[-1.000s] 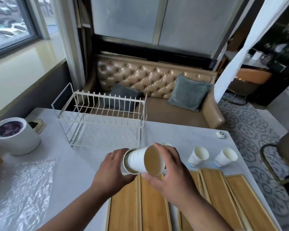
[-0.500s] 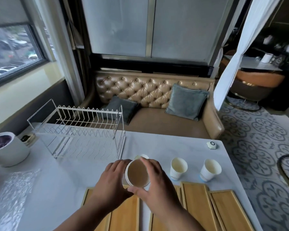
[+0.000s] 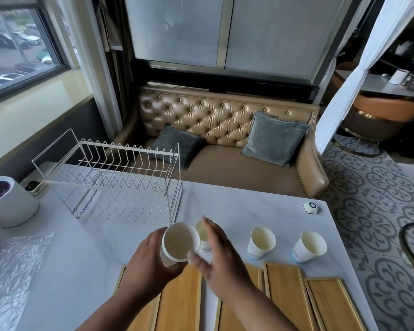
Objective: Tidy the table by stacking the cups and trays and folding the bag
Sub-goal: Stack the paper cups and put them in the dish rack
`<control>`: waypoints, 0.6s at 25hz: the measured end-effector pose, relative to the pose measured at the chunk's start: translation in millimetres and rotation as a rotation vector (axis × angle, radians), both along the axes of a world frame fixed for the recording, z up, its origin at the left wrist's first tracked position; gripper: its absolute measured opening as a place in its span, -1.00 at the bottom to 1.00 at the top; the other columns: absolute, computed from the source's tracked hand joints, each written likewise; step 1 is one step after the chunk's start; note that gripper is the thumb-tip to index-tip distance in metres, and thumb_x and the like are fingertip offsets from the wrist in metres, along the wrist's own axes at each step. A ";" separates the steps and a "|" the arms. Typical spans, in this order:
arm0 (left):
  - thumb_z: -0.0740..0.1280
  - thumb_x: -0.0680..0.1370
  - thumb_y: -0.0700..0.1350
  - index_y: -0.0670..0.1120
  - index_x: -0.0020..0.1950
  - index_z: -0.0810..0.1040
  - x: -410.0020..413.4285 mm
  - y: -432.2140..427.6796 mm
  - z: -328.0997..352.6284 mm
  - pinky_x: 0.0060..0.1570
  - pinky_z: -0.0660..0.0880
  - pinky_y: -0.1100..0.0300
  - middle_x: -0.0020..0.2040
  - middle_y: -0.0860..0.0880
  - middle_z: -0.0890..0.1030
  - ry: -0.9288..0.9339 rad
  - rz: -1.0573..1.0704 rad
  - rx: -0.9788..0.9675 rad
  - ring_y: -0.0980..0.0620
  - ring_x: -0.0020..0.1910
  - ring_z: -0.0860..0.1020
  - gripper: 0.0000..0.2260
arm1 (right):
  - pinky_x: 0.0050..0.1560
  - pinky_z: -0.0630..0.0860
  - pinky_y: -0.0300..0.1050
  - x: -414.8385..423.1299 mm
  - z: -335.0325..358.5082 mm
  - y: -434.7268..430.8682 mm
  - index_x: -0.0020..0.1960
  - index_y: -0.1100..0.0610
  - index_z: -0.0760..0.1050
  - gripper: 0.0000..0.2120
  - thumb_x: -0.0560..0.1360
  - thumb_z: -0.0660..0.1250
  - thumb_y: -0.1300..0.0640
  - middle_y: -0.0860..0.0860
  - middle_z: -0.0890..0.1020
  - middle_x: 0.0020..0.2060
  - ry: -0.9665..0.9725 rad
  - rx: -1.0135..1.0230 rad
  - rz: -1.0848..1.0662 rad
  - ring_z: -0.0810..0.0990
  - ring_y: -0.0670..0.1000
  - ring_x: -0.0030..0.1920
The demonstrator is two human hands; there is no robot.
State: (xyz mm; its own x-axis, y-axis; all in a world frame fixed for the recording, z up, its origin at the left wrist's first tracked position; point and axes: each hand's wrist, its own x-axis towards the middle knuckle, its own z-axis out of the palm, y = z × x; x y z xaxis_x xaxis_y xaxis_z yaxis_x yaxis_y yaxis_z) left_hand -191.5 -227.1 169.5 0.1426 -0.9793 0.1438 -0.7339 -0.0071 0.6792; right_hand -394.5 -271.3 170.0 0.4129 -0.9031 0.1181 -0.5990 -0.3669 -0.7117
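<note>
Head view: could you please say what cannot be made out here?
In the head view:
Second white paper cup: mostly hidden behind the blurred right hand and the held white paper cup.
Held cup's wall: covered by the left hand, nesting unclear.
Rectangular bamboo trays: near ends cut off by the bottom edge.
Crinkled clear plastic bag: cut by the left edge.

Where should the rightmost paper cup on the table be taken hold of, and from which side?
Round the side wall of the rightmost cup, just under the rim, coming from its right. It stands upright, mouth open, apart from the next cup on its left, and the table on its right is bare, so that side of the tapered wall looks free.
</note>
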 end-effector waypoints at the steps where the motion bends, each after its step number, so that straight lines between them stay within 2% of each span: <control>1: 0.60 0.33 0.16 0.10 0.38 0.45 9.7 -2.1 -6.1 0.04 0.50 0.14 0.19 0.22 0.54 0.034 0.036 0.017 0.08 0.16 0.54 -0.33 | 0.47 0.30 -0.22 0.1 -10.0 -11.4 0.62 -0.27 -0.04 -0.28 0.56 0.14 -0.42 -0.28 0.13 0.60 0.005 0.028 -0.071 0.16 -0.26 0.54; 2: 0.61 0.32 0.14 0.11 0.37 0.44 18.2 -3.4 -12.5 0.01 0.50 0.14 0.19 0.23 0.53 0.053 0.053 0.029 0.06 0.16 0.55 -0.32 | 0.48 0.33 -0.15 -1.2 -20.5 -24.0 0.62 -0.23 -0.01 -0.30 0.58 0.18 -0.35 -0.20 0.18 0.60 0.045 0.052 -0.144 0.21 -0.17 0.55; 4: 0.62 0.32 0.13 0.12 0.37 0.44 35.0 -5.4 -25.0 0.00 0.48 0.16 0.19 0.23 0.54 0.074 0.059 0.046 0.06 0.15 0.54 -0.32 | 0.44 0.38 -0.06 -0.8 -42.5 -49.1 0.64 -0.14 -0.02 -0.22 0.56 0.28 -0.27 -0.08 0.18 0.61 0.228 0.136 -0.239 0.26 0.01 0.54; 6: 0.59 0.32 0.16 0.15 0.37 0.43 50.8 -5.4 -34.9 0.01 0.50 0.14 0.21 0.23 0.55 0.087 0.066 0.069 0.08 0.16 0.54 -0.33 | 0.39 0.40 0.04 6.5 -62.9 -69.8 0.65 -0.10 -0.09 -0.09 0.50 0.34 -0.30 -0.02 0.11 0.63 0.390 0.246 -0.253 0.28 0.14 0.53; 9: 0.54 0.31 0.23 0.20 0.36 0.41 69.9 -3.9 -44.8 0.03 0.52 0.11 0.20 0.28 0.53 0.086 0.059 0.094 0.09 0.16 0.53 -0.34 | 0.36 0.42 0.11 22.1 -87.9 -91.6 0.65 -0.10 -0.16 0.04 0.42 0.39 -0.36 0.01 0.05 0.64 0.478 0.300 -0.239 0.28 0.20 0.52; 13: 0.46 0.30 0.34 0.32 0.31 0.34 84.0 -0.9 -46.8 -0.03 0.46 0.18 0.15 0.47 0.44 0.065 0.044 0.093 0.18 0.12 0.47 -0.37 | 0.31 0.48 0.10 37.6 -105.7 -103.0 0.64 -0.09 -0.06 -0.08 0.48 0.40 -0.24 0.02 0.16 0.60 0.524 0.250 -0.227 0.35 0.18 0.46; 15: 0.44 0.31 0.36 0.30 0.32 0.35 89.8 0.7 -48.2 -0.04 0.45 0.21 0.15 0.47 0.43 0.063 0.045 0.099 0.19 0.12 0.46 -0.38 | 0.27 0.51 0.06 41.6 -102.9 -101.2 0.63 -0.07 0.02 -0.18 0.52 0.38 -0.16 0.04 0.25 0.54 0.554 0.198 -0.229 0.40 0.17 0.39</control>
State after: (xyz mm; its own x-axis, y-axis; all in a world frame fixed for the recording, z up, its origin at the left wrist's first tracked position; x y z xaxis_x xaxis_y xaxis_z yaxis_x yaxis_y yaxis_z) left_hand -101.7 -226.4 121.3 0.1925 -0.9806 0.0357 -0.6875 -0.1088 0.7179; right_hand -352.9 -372.5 67.1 0.1584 -0.9588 -0.2360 -0.9460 -0.0789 -0.3144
